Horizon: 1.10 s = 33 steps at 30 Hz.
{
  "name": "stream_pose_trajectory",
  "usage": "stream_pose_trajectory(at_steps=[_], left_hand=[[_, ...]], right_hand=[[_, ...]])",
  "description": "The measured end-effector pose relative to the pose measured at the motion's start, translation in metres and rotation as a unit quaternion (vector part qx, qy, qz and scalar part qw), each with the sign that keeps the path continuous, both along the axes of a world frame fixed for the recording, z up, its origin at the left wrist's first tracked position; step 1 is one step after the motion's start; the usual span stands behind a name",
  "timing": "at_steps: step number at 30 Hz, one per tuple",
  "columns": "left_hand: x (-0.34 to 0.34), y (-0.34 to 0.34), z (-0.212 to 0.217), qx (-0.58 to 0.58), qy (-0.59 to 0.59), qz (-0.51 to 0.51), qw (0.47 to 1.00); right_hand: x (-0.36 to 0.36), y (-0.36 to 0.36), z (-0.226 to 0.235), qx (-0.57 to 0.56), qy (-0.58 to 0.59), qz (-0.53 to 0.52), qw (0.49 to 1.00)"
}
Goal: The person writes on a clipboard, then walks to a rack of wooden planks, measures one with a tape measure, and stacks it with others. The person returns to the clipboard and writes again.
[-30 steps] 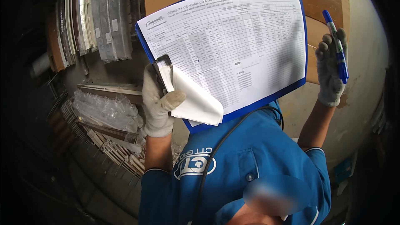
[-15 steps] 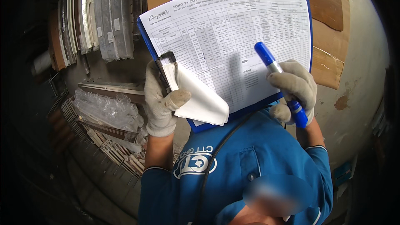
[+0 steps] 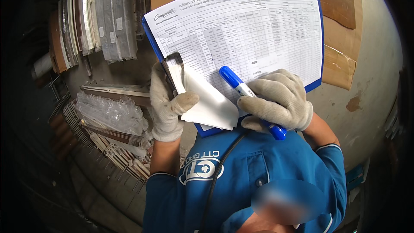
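A blue clipboard (image 3: 318,84) is held up in front of my chest, with a printed form (image 3: 276,21) covered in table rows on it. My left hand (image 3: 169,105), in a pale knit glove, grips the clipboard's left side by its dark metal clip (image 3: 173,58). Under that thumb sits a stack of blank white paper slips (image 3: 209,101), fanned over the form's lower left. My gloved right hand (image 3: 278,99) is closed round a blue and white marker (image 3: 233,79), its blue end pointing up and left above the slips and form. Part of the marker's barrel is hidden by the fingers.
Long boards and profiles (image 3: 113,17) stand at the far left. Below them lie a plastic-wrapped bundle (image 3: 112,112) and several thin strips (image 3: 123,159). Brown cardboard (image 3: 338,67) is behind the clipboard at right. A dark cord (image 3: 215,168) runs down my blue shirt.
My right hand has moved left with the marker, from the form's lower right to near the white slips. My left hand and the clipboard stay almost in place.
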<state>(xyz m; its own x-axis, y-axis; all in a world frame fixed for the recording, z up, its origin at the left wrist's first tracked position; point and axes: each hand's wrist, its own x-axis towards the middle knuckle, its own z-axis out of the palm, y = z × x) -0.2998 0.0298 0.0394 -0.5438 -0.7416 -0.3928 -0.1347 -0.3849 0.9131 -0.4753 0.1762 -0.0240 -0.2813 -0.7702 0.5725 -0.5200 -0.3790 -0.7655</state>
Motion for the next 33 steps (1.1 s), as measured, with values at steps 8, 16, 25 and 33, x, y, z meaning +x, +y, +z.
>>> stream_pose_trajectory(at_steps=[8, 16, 25, 33], left_hand=[[0.003, 0.004, -0.005, -0.002, 0.014, 0.006, 1.0], [0.009, 0.005, -0.007, 0.026, 0.005, -0.002, 1.0], [0.009, 0.011, -0.009, 0.04, 0.017, 0.003, 0.999], [0.013, 0.011, -0.009, 0.035, 0.001, 0.003, 0.999]], right_hand=[[0.005, 0.0, -0.001, 0.0, 0.042, -0.026, 0.999], [0.01, 0.003, -0.005, 0.008, 0.076, -0.049, 0.996], [0.01, 0.012, -0.005, 0.034, 0.093, -0.059, 0.993], [0.008, 0.011, -0.005, 0.021, 0.098, -0.029, 0.995]])
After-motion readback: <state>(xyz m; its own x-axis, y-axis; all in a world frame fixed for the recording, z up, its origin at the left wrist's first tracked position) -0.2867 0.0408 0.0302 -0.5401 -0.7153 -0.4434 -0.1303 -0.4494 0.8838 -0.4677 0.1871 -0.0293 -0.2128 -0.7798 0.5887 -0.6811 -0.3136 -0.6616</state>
